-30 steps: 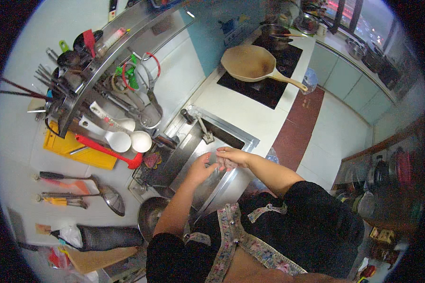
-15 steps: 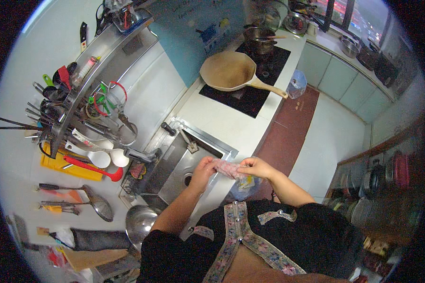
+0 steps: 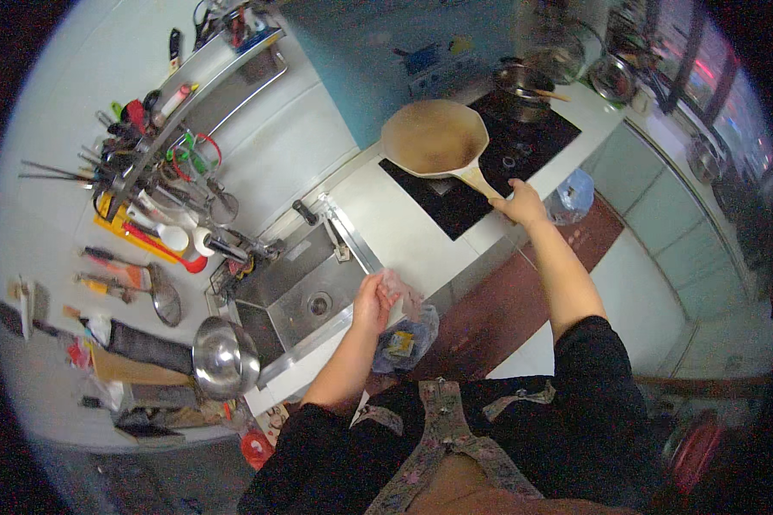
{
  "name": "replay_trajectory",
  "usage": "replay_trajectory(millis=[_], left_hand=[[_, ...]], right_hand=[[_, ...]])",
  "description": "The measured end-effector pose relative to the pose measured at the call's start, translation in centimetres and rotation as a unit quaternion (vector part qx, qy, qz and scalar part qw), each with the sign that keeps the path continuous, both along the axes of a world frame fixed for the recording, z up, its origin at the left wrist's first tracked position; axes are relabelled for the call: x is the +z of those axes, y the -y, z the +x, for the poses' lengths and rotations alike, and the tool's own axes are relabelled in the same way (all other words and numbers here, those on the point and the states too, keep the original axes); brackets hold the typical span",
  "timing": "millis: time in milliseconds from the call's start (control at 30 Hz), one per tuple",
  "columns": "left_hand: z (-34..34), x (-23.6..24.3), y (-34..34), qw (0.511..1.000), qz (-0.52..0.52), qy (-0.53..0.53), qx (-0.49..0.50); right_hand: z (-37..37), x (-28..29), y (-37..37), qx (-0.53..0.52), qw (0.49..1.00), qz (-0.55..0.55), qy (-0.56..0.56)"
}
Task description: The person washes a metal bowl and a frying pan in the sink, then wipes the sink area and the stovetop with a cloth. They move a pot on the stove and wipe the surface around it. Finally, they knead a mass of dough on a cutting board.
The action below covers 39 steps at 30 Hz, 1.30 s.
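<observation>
My right hand (image 3: 521, 204) reaches out and grips the handle of a beige frying pan (image 3: 434, 137), which rests on the black hob (image 3: 524, 137). At the counter's front edge by the steel sink (image 3: 305, 292), my left hand (image 3: 375, 302) holds a clear plastic bag (image 3: 404, 330). The bag hangs down in front of the counter and has a small packet inside. I wear a black top and a patterned apron.
A steel pot (image 3: 524, 81) stands at the back of the hob. Wall racks on the left hold several ladles, spatulas and brushes (image 3: 159, 215). A steel bowl (image 3: 223, 356) sits left of the sink. A water bottle (image 3: 573, 193) stands on the floor by the cabinets.
Both hands were together at the sink's edge on the bag. My right hand has since let go and reached out to the pan handle; my left hand keeps the bag.
</observation>
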<state>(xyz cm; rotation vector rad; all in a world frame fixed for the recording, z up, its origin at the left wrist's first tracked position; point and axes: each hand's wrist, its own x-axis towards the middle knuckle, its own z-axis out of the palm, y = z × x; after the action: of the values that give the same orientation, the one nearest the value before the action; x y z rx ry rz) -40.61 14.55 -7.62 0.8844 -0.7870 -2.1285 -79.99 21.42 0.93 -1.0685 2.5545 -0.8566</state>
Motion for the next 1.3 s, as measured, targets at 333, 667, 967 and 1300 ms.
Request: replay_trajectory(millis=[333,667,967,1300], left_hand=[[-0.6,1.8,0.2,0.963,-0.115,0.203,-0.133],[3.8,3.2,-6.1,0.968,-0.061,0.007,-0.242],[15.1,4.7,-4.7,0.982,0.057,-0.073,-0.167],[25.2,-0.9,1.4,0.987,0.16,-0.025,-0.011]], right_hand=[[-1.3,-5.3,2.6,0.136,0.974,-0.022,0.182],[15.8,5.8,-5.4,0.262,0.922,0.027,0.284],[34.1,6.1,-1.8,0.302,0.859,0.153,0.385],[51.3,-3.0,4.9,0.244,0.799,0.084,0.543]])
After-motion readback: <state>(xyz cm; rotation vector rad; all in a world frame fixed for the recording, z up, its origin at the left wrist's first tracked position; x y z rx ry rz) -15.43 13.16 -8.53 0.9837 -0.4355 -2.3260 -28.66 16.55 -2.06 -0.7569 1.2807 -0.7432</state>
